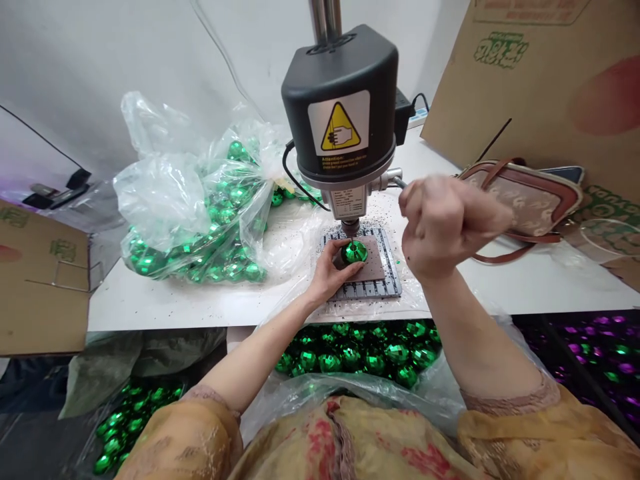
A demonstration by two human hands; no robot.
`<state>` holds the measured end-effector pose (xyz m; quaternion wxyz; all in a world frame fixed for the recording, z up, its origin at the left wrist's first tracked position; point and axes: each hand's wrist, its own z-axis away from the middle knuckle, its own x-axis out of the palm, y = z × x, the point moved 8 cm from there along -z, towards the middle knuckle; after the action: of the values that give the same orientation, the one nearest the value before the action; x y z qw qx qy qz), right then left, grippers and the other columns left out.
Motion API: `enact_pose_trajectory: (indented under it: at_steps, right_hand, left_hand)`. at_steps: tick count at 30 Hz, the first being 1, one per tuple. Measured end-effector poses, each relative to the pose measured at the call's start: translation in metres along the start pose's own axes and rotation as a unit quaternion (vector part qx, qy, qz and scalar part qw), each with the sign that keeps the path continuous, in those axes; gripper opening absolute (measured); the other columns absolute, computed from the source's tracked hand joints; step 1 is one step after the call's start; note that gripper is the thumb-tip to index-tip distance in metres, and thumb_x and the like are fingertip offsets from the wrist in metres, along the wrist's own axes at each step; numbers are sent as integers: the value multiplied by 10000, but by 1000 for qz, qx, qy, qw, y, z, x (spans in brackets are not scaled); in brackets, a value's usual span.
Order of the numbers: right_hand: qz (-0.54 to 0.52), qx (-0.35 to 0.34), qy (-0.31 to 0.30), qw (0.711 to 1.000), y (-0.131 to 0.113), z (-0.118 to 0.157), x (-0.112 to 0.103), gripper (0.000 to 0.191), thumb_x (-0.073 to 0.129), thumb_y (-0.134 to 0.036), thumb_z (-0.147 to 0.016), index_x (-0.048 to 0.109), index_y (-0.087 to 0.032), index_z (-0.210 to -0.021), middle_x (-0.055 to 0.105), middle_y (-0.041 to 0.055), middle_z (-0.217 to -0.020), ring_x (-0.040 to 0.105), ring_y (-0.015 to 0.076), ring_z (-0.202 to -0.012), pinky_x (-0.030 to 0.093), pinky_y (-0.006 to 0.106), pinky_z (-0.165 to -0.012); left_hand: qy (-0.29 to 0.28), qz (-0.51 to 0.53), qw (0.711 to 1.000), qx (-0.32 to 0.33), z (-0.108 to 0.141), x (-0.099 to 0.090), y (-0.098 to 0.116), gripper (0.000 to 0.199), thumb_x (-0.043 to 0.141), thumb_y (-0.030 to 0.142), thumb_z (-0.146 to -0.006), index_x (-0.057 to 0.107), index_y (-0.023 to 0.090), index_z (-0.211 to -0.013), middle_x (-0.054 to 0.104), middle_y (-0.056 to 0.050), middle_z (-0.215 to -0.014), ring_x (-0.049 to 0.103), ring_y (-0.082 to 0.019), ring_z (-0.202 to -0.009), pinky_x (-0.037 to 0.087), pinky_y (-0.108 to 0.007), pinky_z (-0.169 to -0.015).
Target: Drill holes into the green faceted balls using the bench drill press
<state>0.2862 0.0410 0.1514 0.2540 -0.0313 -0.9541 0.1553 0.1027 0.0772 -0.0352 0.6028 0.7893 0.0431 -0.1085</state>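
Green ball: stands on the flat pad (375, 267) over the slotted base plate (395, 288), directly beneath the chuck (351, 225) of the drill press (345, 107); contact between bit and ball (356, 253) cannot be confirmed.
Left hand: grasps the ball's left and near sides, thumb and fingers (329, 270) curved around it.
Right hand: clenched (443, 223), apparently around the lever (397, 181); the grip itself is hidden by the fist.
Ball weight and shell: judged light, probably a thin, stiff, hollow plastic that could crack or dent under a hard squeeze.
Ball surface: glossy and faceted; likely slippery and prone to roll or spin.
Hold point: low on opposite sides, around the widest part, fingertips clear of the top and bit.
Bagged stock: similar green balls lie in a clear plastic bag (167, 183) left of the press.
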Motion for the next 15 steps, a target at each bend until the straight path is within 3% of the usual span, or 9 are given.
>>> enact_pose_trajectory:
  at_steps: [3,7,11,13,15]
  right_hand:
    - [18,80,-4,997,4,-29,18,495,646,-230,-878,334,-198,-494,270,-64,-434,294,53,-388,207,275,-421]
    - [-42,182,-38,982,19,-54,37,433,582,-103,-867,394,-206,-491,281,-84,-408,253,48,-347,171,273,-371]
    - [-49,192,-33,980,24,-58,37,450,681,-207,-827,405,-208,-472,295,-97,-380,269,40,-323,159,270,-343]
    - [-54,182,-41,981,23,-57,37,484,770,-337,-774,413,-209,-474,315,-96,-385,283,41,-332,170,274,-348]
    - [-59,173,-47,982,22,-56,36,500,786,-386,-763,416,-208,-478,327,-90,-395,298,44,-341,171,276,-355]
  left_hand:
    - [10,4,1000,-12,-1,0,0,541,864,475,-743,605,213,-1139,699,-86,-1123,665,-242,-1064,527,-408,-963]
    - [35,-13,999,-7,-2,-3,10,498,874,421,-735,615,211,-1104,700,-81,-1091,671,-236,-1020,532,-387,-918]
    - [56,-103,993,10,22,-21,35,415,845,392,-762,643,224,-1084,700,-63,-1048,660,-226,-968,521,-370,-871]
    - [-18,-142,990,9,47,-21,48,401,824,422,-781,657,237,-1095,702,-53,-1020,656,-216,-922,520,-352,-827]
    - [-157,-173,972,19,77,-12,56,436,832,484,-764,678,253,-1100,705,-55,-1003,657,-225,-910,523,-346,-801]
